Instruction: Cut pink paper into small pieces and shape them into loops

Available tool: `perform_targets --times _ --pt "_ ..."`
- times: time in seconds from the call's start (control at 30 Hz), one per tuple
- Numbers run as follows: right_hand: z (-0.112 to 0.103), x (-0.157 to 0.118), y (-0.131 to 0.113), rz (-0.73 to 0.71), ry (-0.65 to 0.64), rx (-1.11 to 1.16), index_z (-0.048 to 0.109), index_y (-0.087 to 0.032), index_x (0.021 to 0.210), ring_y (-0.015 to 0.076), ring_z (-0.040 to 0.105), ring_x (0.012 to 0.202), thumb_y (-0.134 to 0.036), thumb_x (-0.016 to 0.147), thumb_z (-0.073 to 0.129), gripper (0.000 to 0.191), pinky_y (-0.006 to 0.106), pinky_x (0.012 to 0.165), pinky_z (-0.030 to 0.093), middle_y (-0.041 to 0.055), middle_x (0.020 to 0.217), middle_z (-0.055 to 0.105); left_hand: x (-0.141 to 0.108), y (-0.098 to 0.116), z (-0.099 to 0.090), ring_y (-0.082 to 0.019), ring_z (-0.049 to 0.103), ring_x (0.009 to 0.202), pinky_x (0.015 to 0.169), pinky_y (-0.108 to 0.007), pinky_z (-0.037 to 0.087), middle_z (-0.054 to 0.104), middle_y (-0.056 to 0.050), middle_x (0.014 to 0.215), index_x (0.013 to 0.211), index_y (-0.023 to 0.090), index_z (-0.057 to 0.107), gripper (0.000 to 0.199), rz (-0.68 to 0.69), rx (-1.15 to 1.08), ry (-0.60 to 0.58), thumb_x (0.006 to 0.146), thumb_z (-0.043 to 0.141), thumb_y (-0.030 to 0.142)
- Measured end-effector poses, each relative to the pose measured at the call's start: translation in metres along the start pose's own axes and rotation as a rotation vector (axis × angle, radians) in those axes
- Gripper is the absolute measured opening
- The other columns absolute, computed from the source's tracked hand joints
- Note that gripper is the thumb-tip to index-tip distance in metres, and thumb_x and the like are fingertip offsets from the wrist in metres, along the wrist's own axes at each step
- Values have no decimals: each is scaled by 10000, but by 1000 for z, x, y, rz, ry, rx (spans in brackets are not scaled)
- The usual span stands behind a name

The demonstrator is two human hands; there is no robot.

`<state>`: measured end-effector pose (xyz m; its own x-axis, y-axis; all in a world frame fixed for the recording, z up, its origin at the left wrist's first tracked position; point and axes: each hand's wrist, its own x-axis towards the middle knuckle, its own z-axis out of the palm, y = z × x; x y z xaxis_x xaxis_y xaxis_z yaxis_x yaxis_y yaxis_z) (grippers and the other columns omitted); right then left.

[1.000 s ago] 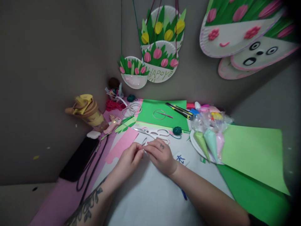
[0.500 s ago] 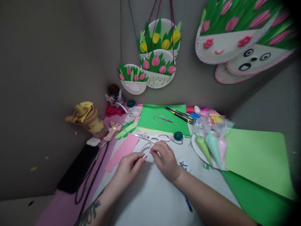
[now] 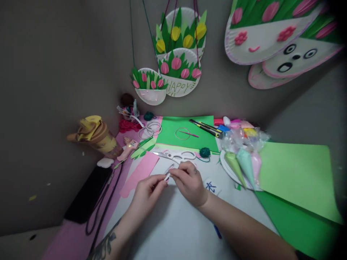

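Note:
A thin white ring is held above the white tabletop between my hands. My left hand pinches its lower side between thumb and fingertips. My right hand has its fingertips closed on the ring's upper side, hiding part of it. Just beyond my hands lie white-handled scissors with the blades pointing left. To the left is a strip of pink paper. A ball of dark green yarn sits right of the scissors.
At the back, green card carries utility knives and a pink needle-like stick. A plate with piping bags stands right, beside light green sheets. A glue gun, a phone and a cup are left.
My right hand has come slightly left, closer to my left hand, onto the ring. The ring now shows narrower, turned more edge-on. The view has tilted down slightly less of the wall plates' tops show.

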<state>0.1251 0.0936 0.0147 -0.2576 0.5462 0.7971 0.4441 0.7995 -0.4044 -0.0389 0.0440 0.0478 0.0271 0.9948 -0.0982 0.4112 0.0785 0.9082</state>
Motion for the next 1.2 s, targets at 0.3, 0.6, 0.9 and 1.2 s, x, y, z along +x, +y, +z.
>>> perform_targets --times 0.3,0.6,0.9,1.2 --pt "0 0 -1 35 27 0 663 -215 928 156 546 707 -115 859 568 154 298 639 508 35 800 523 -1 4 1 -169 637 722 661 -246 492 721 -47 791 878 154 715 248 -23 -21 2 814 561 338" --pt "0 -2 -1 51 27 25 644 -202 860 158 564 741 -112 854 576 113 288 655 518 36 811 515 -1 5 2 -166 624 688 625 -237 481 716 -56 772 859 140 719 264 -38 -17 16 793 569 347" --pt "1 -3 1 49 -39 49 639 -207 974 182 572 798 -99 844 573 181 325 720 518 52 845 574 -2 5 0 -147 599 641 576 -220 454 710 -42 748 851 152 718 255 1 56 65 805 562 348" --pt "-4 -2 1 -75 -88 48 668 -209 961 164 547 710 -74 829 555 219 308 654 474 42 784 610 2 8 -2 -169 642 694 635 -247 500 734 -64 789 848 142 718 274 -72 -52 17 778 542 339"
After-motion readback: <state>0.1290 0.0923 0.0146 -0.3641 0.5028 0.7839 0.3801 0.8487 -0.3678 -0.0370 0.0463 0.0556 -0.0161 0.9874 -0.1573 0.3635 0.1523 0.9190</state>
